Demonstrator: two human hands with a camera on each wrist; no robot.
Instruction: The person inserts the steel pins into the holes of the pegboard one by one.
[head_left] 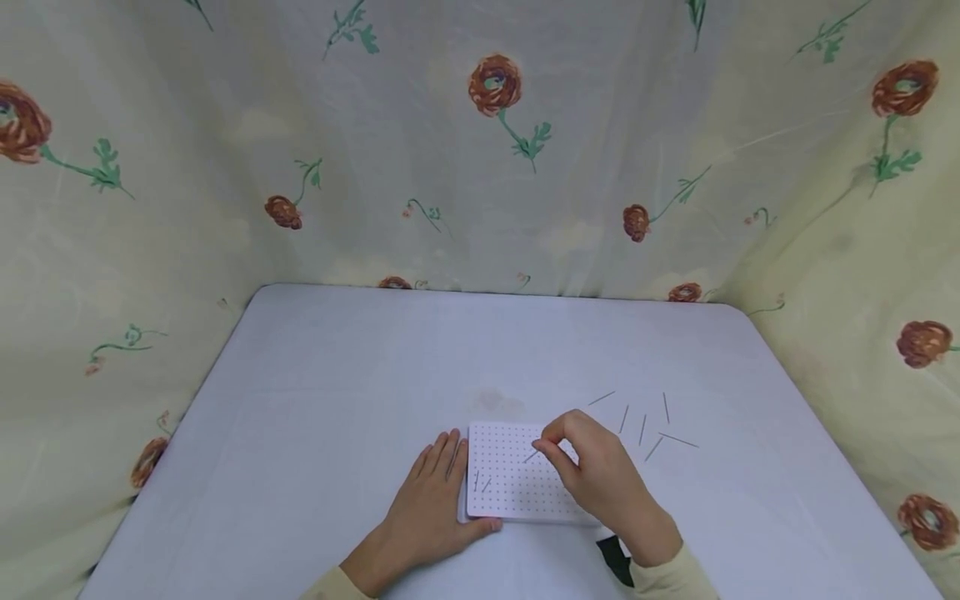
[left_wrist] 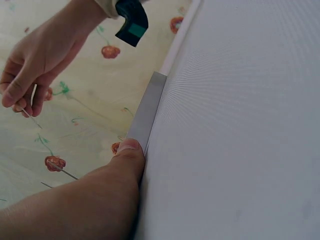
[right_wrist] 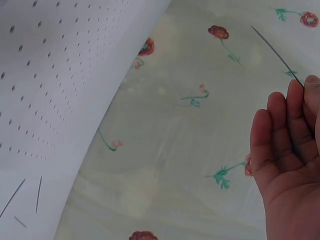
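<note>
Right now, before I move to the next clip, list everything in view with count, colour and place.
Perforated board: 1, white, on the table near the person
Pins in the board: at least 2, grey, toward its left edge
Loose pins: 6, grey, on the table beyond and right of the board
Held pin: 1, grey, in the right hand
Table: 1, white, under the board
Floral cloth: panels uncountable, pale with red-brown flowers, behind and beside the table
Dark item: 1, blackish, at the right cuff
Left hand: 1, bare, at the board's left edge
Right hand: 1, bare, over the board
Sleeves: 2, cream, at the wrists
</note>
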